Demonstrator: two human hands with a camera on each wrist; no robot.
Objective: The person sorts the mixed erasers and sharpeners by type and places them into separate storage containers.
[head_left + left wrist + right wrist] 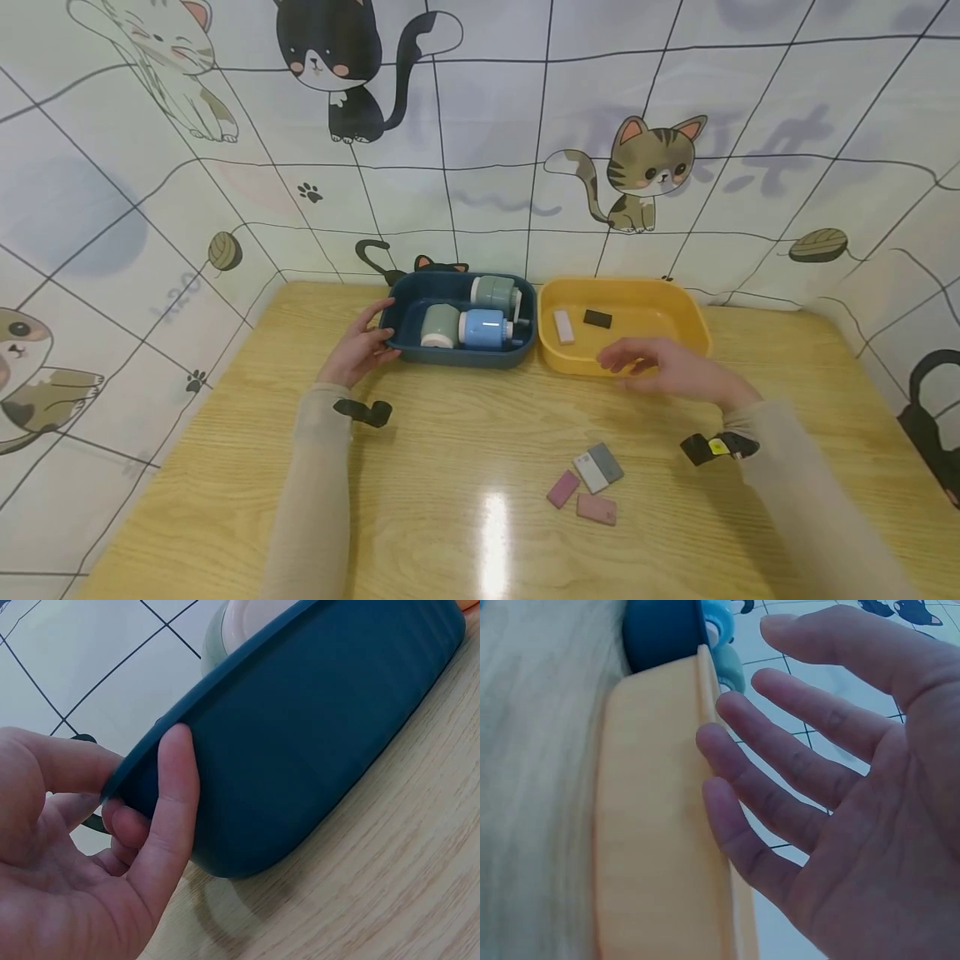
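Observation:
A dark blue tray [408, 293] sits at the back of the wooden table and holds a green cylinder [494, 292], a pale green one [438, 325] and a blue one [483, 328]. My left hand [362, 345] pinches the blue tray's left rim [315, 735], thumb over the edge, fingers on the outer wall. Next to it stands a yellow tray [678, 312] with a pink block [563, 327] and a black block [597, 318] inside. My right hand [660, 364] hovers flat over the yellow tray's front rim [667, 825], fingers spread and holding nothing.
Several small blocks lie on the table in front: a grey one [606, 462], a white one [589, 472] and two pink ones [562, 488] [596, 508]. Walls with cat drawings close in the table at the back and both sides.

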